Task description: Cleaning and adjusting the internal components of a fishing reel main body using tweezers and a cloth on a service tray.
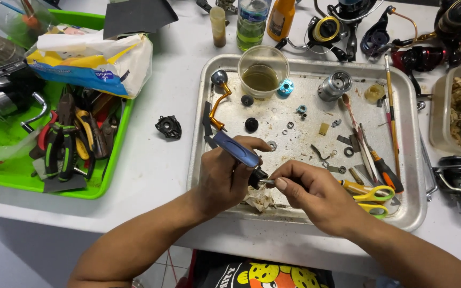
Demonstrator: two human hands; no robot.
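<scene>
Both hands, left hand (222, 178) and right hand (316, 194), closed grip on blue-handled tool (237, 150).

Two hands work over one metal tray (201, 133): the left hand (222, 178) and the right hand (316, 194). On the tray stand one plastic cup (263, 69) at 12 o'clock, one silver spool (335, 85) at 1 o'clock, one crank handle (219, 98) at 10 o'clock and one pair of yellow scissors (373, 200) at 4 o'clock. One green tray (114, 154) sits at 9 o'clock. Two bottles (252, 21) stand at 12 o'clock on the table (150, 176).
</scene>
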